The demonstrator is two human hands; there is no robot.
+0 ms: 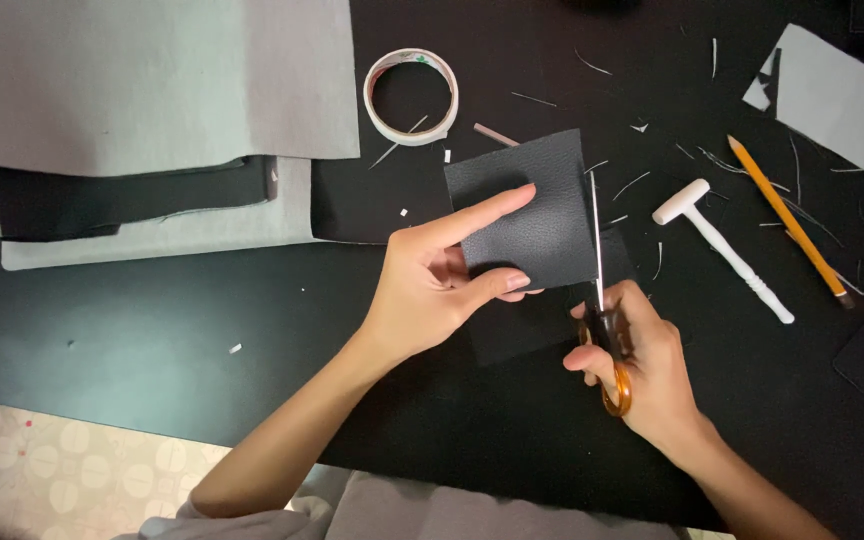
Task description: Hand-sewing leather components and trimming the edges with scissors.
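My left hand pinches a dark grey leather square between thumb and forefinger, holding it above the black tabletop. My right hand grips orange-handled scissors, the blades running up along the square's edge at 3 o'clock. A tape roll lies at 11 o'clock of the square, beside stacked grey sheets. A small white mallet lies at 3 o'clock, a yellow pencil just beyond it. Thin offcut slivers are scattered near the mallet.
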